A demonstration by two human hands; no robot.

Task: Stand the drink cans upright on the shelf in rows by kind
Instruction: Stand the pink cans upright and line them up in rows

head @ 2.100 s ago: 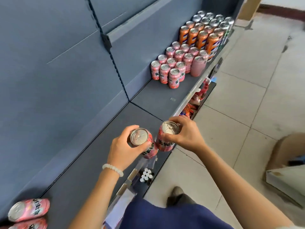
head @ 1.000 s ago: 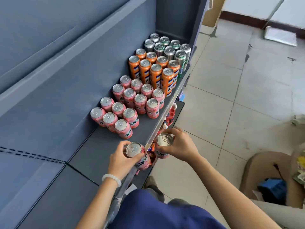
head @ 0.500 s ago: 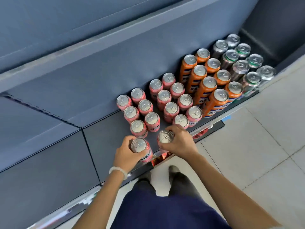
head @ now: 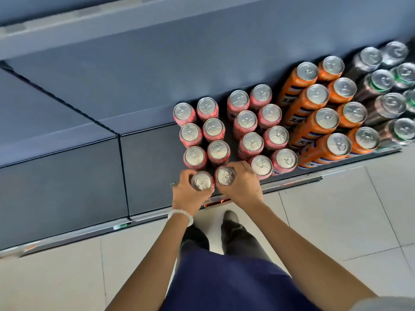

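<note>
My left hand (head: 187,194) grips an upright pink can (head: 201,181) at the front of the grey shelf (head: 152,167). Right beside it, my right hand (head: 241,184) grips a second upright pink can (head: 225,175). Both cans stand at the near ends of the two leftmost rows of pink cans (head: 213,131), touching each other. Further right stand two more pink rows (head: 260,124), then tall orange cans (head: 323,113), then dark cans with green rims (head: 386,86). All of them are upright.
The shelf's metal front rail (head: 292,184) runs just below my hands. Left of the cans the shelf surface (head: 56,176) is bare, with a seam between two panels. A tiled floor (head: 325,221) lies behind me; my shoes (head: 229,218) stand near the shelf base.
I have walked right along the shelf carrying one pink can in each hand. Both cans have gone forward over the rail to the front of the left pink rows.
</note>
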